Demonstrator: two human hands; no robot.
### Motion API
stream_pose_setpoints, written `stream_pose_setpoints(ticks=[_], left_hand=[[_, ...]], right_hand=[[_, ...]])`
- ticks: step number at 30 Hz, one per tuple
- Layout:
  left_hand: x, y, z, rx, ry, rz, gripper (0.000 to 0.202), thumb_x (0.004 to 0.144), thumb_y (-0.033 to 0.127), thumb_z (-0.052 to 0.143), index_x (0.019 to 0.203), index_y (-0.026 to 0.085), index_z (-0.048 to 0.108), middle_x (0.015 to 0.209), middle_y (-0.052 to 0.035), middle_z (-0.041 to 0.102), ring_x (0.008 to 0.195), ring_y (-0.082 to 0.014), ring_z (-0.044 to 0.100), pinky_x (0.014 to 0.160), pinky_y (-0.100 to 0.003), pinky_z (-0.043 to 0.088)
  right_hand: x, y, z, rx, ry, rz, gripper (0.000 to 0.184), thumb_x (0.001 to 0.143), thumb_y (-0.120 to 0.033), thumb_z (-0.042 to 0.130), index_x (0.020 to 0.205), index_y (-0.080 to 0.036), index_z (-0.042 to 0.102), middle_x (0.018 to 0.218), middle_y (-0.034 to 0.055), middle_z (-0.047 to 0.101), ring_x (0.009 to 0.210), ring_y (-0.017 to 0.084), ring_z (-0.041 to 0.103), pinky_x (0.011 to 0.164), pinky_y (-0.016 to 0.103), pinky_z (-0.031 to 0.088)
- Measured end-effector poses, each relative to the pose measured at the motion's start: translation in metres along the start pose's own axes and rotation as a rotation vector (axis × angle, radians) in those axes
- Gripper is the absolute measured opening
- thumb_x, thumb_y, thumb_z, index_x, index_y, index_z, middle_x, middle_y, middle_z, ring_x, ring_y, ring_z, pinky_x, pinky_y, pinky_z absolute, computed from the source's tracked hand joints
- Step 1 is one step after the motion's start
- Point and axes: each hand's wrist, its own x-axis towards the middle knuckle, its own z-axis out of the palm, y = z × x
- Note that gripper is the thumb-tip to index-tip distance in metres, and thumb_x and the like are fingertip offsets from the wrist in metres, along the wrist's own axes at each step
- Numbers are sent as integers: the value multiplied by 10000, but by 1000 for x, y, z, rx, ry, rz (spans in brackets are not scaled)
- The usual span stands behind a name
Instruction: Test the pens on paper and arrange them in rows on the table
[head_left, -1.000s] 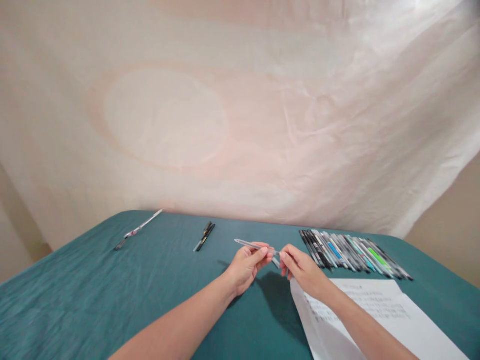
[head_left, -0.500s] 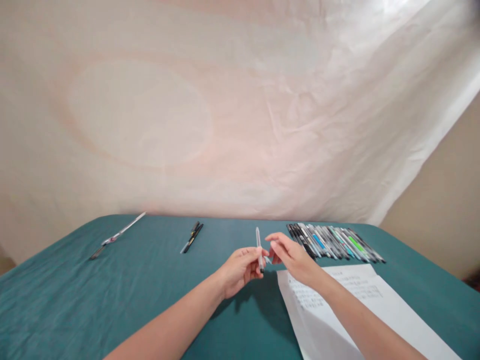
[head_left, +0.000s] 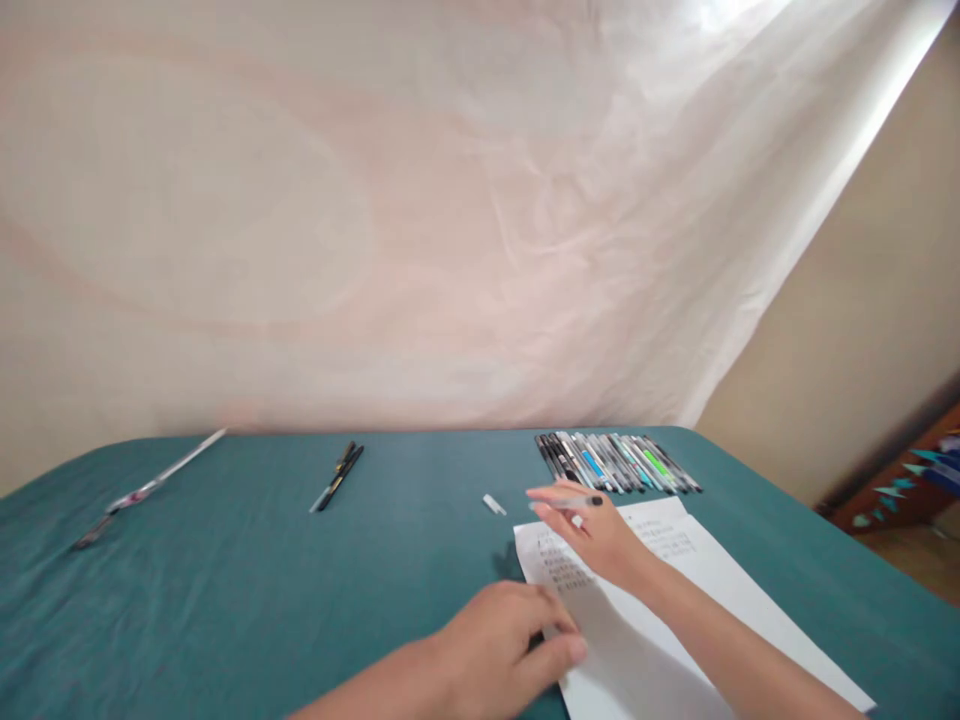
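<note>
Clear-looking plastic pen [head_left: 574, 502] sits in the right hand [head_left: 596, 540], fingers curled close round it, over the paper [head_left: 615, 655]; dark end points back toward the wrist. We judge it light, stiff, a bit slick, not very fragile; best hold is low on the barrel, near the writing tip. Left hand [head_left: 506, 640], half-curled, is at the paper's left edge; we can't tell if it pinches anything. Small white piece [head_left: 494, 504], likely a cap, lies just left of the right fingertips. Pen row [head_left: 600, 462] beyond the right hand. Surface: green cloth [head_left: 225, 600], lightly wrinkled left of both hands. Room: pale hanging sheet [head_left: 450, 250] beyond the hands, plain wall [head_left: 862, 300] to their right.
</note>
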Motion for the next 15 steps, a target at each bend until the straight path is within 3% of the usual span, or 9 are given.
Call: stream_pose_setpoints(ticks=[3,6,10,15], left_hand=[[-1,-1,12,260,-69,145,302,826,372,376,976,185,561,1064,-70,591,1014,-182,514,902,-282,347],[-1,-5,17,405,-84,157,316,822,394,377,1008,188,529,1142,-81,546,1098,-199,455,946,-323,318],[-3,-5,16,464,-96,116,338,815,383,399,1077,187,484,1216,-70,493,1137,-185,419,989,-322,277],[-3,-5,16,445,-121,102,380,817,361,398,1156,194,440,1268,-72,447,1163,-190,394,998,-331,272]], right_hand=[[-35,4,-2,61,-2,75,230,818,-313,444,919,-220,628,843,31,622,732,143,564,665,251,447],[-60,13,-10,156,52,228,204,796,-325,469,865,-201,616,830,34,618,757,158,562,685,265,443],[-76,31,-18,318,146,502,192,777,-347,480,814,-178,564,676,12,591,623,143,544,592,256,432],[-84,47,-15,475,243,586,136,749,-301,479,785,-176,517,626,4,580,614,150,545,600,271,424]])
